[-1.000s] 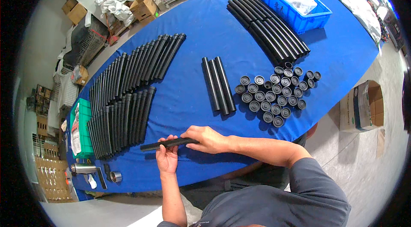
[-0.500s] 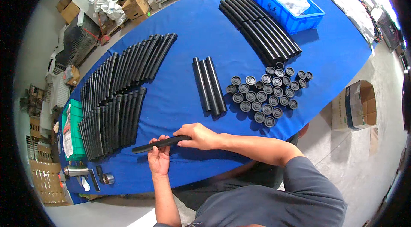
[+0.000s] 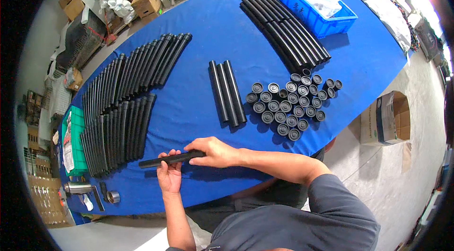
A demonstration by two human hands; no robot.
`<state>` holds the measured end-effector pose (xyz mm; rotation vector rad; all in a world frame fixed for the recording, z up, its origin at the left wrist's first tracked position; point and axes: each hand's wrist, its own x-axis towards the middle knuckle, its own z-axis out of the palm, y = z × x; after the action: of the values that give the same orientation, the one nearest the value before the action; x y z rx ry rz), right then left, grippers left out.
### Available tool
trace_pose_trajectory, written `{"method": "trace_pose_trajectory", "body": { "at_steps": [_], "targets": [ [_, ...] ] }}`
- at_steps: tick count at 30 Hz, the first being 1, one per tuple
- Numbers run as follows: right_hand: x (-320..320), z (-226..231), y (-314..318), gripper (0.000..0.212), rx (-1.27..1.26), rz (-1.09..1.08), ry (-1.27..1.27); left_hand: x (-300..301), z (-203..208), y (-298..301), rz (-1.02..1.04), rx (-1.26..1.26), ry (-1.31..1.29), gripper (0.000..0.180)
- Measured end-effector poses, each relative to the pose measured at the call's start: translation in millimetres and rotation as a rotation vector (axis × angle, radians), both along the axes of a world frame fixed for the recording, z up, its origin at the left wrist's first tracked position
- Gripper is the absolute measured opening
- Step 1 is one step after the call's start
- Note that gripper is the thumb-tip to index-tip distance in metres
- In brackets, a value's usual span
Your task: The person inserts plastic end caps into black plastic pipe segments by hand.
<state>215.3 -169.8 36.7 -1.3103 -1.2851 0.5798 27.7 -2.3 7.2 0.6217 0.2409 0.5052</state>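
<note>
A black tube (image 3: 151, 162) is held level between both hands over the near edge of the blue-covered table. My left hand (image 3: 169, 175) cradles it near the middle from below, fingers curled round it. My right hand (image 3: 215, 152) is closed over the tube's right end and hides that end. Beyond my hands, three loose black tubes (image 3: 228, 94) lie side by side. To their right stands a cluster of round black caps (image 3: 289, 106). On the left, several black tubes with collared ends (image 3: 125, 121) lie in two overlapping rows.
More black tubes (image 3: 286, 31) lie at the far right beside a blue crate (image 3: 338, 26) holding a clear bag. A green crate (image 3: 78, 149) and a metal hand tool (image 3: 78, 188) with a metal ring (image 3: 113, 197) sit at the left edge. A cardboard box (image 3: 373, 121) stands on the floor.
The whole view has shifted slightly, moving the table's contents a little to the left. Both hands keep their hold on the tube, with almost the same pose.
</note>
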Motion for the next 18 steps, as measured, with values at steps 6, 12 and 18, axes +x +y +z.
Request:
{"method": "trace_pose_trajectory", "body": {
  "at_steps": [6, 12, 18],
  "targets": [
    [-1, -7, -1, 0.037, 0.065, -0.033, -0.130, 2, 2, -2, 0.006, 0.002, 0.043, 0.029],
    [9, 12, -2, 0.038, -0.343, 0.150, 0.354, 2, 1, -2, 0.028, 0.028, 0.045, 0.027],
    [-1, -4, 0, 0.045, 0.078, -0.068, -0.111, -1, 1, 0, -0.011, -0.017, 0.008, 0.028]
  ]
}}
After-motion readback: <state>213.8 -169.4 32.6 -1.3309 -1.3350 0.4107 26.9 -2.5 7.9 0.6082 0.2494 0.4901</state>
